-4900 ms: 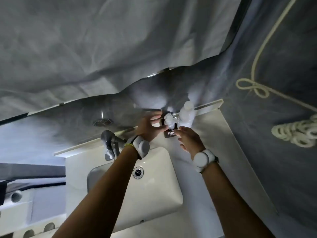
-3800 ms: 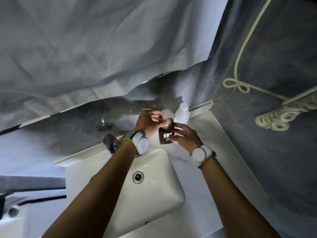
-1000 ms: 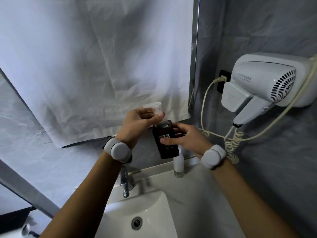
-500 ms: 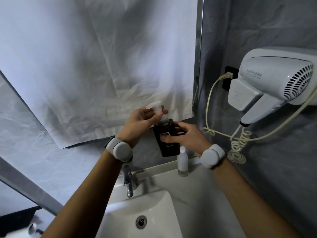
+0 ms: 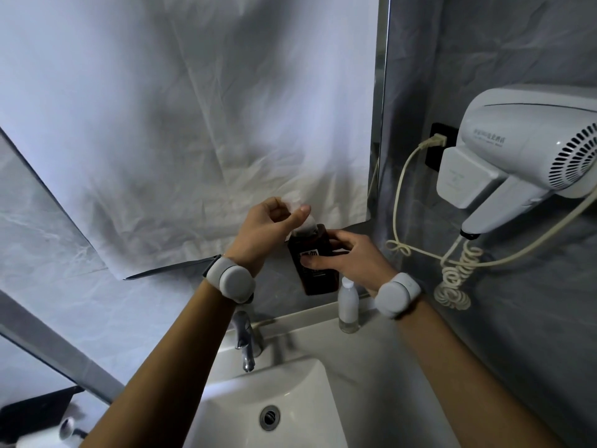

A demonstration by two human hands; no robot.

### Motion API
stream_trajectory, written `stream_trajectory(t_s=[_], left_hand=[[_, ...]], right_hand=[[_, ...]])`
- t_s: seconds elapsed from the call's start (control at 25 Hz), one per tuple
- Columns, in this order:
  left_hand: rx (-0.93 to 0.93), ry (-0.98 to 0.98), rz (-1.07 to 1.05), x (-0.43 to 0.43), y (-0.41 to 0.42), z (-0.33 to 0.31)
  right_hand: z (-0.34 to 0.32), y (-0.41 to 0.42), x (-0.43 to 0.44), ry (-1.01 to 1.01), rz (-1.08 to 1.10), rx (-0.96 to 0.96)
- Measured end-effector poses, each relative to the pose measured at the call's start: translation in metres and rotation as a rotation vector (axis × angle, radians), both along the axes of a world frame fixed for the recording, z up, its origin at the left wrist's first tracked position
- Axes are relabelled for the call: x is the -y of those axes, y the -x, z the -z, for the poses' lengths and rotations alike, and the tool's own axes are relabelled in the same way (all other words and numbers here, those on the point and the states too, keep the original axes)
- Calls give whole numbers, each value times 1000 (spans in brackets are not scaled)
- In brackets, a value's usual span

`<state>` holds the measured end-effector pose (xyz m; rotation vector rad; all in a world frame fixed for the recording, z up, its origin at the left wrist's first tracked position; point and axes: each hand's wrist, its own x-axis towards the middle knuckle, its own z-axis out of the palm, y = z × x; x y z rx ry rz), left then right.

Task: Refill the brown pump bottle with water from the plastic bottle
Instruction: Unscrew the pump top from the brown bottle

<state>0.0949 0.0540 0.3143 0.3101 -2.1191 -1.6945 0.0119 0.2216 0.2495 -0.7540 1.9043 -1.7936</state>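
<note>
Both bare forearms are raised fwd & upward from the bottom edge, wrists converging. L hand (image 5: 266,227) is held w/ fingers curled and thumb laid over the pump top (image 5: 308,225) — grip partly blurred. R hand (image 5: 350,258) is wrapped round the brown bottle (image 5: 315,266) from the right — thumb across its front, fingers behind. Hands are kept just beside each other.

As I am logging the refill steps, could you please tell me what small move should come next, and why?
Probably twist the pump top off with the left hand while the right hand steadies the brown bottle: the top sits on the neck, and the plastic bottle stands untouched on the counter.
</note>
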Motion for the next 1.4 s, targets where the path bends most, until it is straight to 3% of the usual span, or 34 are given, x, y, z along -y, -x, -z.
stream_trajectory(t_s=[0.16,0.6,1.4], left_hand=[[-22,-41,122,3,-4,1],[-18,-26,-112,1,1,4],[-156,48,-215,24,-21,-48]], right_hand=[[1,0,-2,-11,-20,-5],[20,1,-5,-25,2,-51],[39,9,-18,-38,9,-8]])
